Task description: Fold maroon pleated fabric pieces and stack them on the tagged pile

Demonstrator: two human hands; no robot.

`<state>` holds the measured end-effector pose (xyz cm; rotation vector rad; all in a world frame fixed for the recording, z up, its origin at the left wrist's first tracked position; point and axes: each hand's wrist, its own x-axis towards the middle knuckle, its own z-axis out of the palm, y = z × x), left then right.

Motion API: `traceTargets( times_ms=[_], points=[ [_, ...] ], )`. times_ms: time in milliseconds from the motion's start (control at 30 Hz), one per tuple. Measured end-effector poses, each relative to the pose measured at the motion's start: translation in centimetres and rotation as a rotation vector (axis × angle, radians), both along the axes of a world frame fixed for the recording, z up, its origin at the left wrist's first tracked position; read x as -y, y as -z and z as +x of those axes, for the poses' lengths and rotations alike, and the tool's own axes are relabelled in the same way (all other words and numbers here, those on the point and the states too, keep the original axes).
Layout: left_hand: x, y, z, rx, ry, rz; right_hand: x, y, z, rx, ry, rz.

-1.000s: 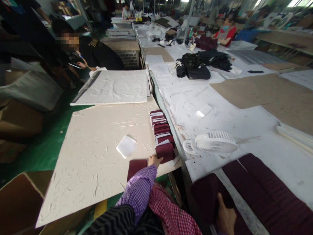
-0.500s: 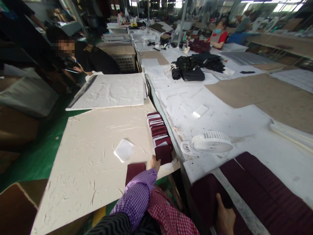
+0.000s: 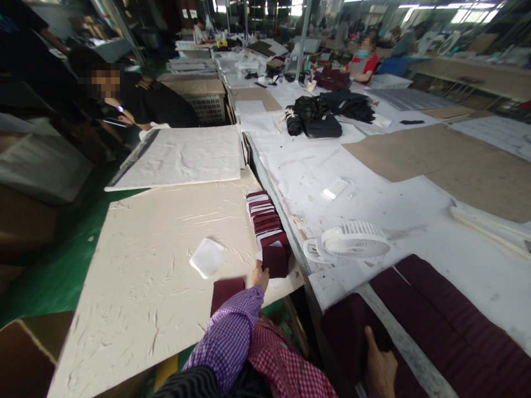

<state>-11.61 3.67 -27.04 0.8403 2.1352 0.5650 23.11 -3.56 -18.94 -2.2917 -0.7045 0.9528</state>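
My left hand, in a purple checked sleeve, pinches the left edge of a dark maroon fabric piece. This piece lies at the near end of a row of maroon fabric pieces and white sheets. Beside my forearm is another maroon piece, partly covered by the sleeve. At the lower right, my right hand grips a thick maroon fabric bundle, thumb on its near side and the other fingers mostly hidden. Long maroon fabric strips lie just right of it.
A cream board carries the row and a small stack of white squares. On the white table are a white fan, a clear plastic item and dark garments. Co-workers sit at the left and far right.
The whole view has shifted slightly left. Both hands keep nearly the same places on the fabric.
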Motion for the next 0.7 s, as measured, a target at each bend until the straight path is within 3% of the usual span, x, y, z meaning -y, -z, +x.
traceTargets(
  times_ms=[233,467,600,700],
  points=[
    [-3.9,-2.2,-1.5,-0.158,0.209,0.121,-0.1,0.1,0.1,-0.006,0.018,-0.005],
    [-8.0,-3.0,-1.9,-0.305,0.418,0.217,-0.1,0.0,-0.1,-0.008,0.020,0.029],
    [-8.0,-2.9,-2.0,-0.360,0.431,0.243,-0.3,-0.4,-0.1,0.003,0.031,0.008],
    [-6.3,-2.6,-2.8,-0.393,0.346,0.240,-0.2,-0.4,-0.3,0.008,0.046,0.013]
  ],
)
